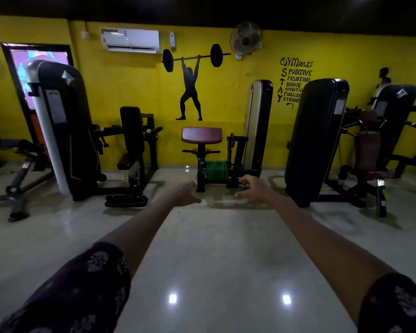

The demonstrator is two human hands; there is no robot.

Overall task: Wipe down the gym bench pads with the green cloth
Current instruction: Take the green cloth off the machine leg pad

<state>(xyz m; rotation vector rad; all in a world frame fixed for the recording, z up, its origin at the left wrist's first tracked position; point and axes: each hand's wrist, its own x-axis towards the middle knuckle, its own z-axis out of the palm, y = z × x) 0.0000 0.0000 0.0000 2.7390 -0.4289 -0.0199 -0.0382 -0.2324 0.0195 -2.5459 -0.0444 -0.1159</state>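
Observation:
A green cloth (216, 170) hangs low on the frame of a small machine against the yellow wall. Above it sits that machine's dark red pad (201, 135). Both my arms stretch forward over the floor, well short of the machine. My left hand (185, 192) is held out with relaxed fingers and holds nothing. My right hand (253, 187) is spread, fingers loosely bent, also holding nothing. Both hands appear below and in front of the cloth, apart from it.
Tall black weight machines stand at the left (65, 131) and right (315, 140), with a narrower one (258, 126) beside the red pad. A black bench (14, 150) is at far left, a dark red seat machine (368, 150) at far right. Glossy pale floor (214, 248) lies ahead.

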